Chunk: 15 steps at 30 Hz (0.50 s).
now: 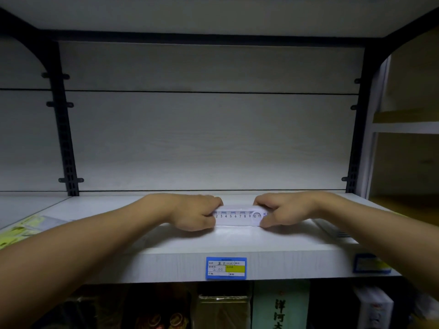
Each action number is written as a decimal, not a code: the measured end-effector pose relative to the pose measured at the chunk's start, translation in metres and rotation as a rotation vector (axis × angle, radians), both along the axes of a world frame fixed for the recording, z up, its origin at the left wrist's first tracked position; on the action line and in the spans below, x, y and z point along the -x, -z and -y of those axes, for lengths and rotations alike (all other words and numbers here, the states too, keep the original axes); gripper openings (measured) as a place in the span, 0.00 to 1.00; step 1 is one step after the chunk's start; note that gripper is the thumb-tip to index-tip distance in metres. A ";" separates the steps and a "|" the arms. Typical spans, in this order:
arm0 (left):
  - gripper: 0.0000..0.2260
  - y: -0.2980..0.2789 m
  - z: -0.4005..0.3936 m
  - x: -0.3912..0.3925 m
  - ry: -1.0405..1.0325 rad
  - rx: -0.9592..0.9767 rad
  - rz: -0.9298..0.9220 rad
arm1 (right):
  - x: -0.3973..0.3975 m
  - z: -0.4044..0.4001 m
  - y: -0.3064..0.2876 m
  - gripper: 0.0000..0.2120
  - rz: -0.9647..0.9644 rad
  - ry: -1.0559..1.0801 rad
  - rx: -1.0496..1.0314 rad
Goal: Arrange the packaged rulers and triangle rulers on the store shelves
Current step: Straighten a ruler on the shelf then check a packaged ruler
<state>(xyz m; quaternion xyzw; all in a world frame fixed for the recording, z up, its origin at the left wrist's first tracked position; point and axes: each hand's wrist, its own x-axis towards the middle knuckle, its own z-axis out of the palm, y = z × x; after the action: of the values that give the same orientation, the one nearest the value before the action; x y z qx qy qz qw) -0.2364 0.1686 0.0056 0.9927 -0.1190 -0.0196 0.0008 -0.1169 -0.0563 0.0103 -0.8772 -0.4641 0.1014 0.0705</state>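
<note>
A packaged clear ruler [238,217] with printed numbers lies across the middle of the pale wooden shelf [213,243]. My left hand [194,213] grips its left end with curled fingers. My right hand [282,211] grips its right end, thumb on the near edge. The ruler's two ends are hidden under my fingers. I cannot tell whether the pack is touching the shelf or held just above it.
A blue and yellow price tag [226,268] sits on the shelf's front edge, a second tag [370,263] at the right. Yellow-green packages [21,230] lie at the shelf's left, another clear pack [337,231] at the right. Goods fill the shelf below [280,307]. Black uprights [64,129] flank the bay.
</note>
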 end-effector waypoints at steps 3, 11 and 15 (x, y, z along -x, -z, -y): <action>0.06 -0.011 -0.002 -0.001 -0.008 -0.037 -0.020 | -0.001 -0.001 -0.005 0.10 0.043 -0.031 0.024; 0.17 0.006 -0.006 0.001 -0.010 0.010 0.022 | 0.001 -0.007 -0.004 0.13 0.094 -0.029 0.077; 0.17 0.008 -0.007 0.003 -0.009 0.010 0.044 | 0.002 -0.007 -0.003 0.12 0.142 -0.058 0.086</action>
<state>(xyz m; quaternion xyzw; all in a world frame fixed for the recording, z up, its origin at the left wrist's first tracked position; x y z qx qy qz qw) -0.2394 0.1756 -0.0025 0.9934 -0.1144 0.0029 0.0030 -0.1185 -0.0491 0.0132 -0.8704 -0.4885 0.0609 -0.0036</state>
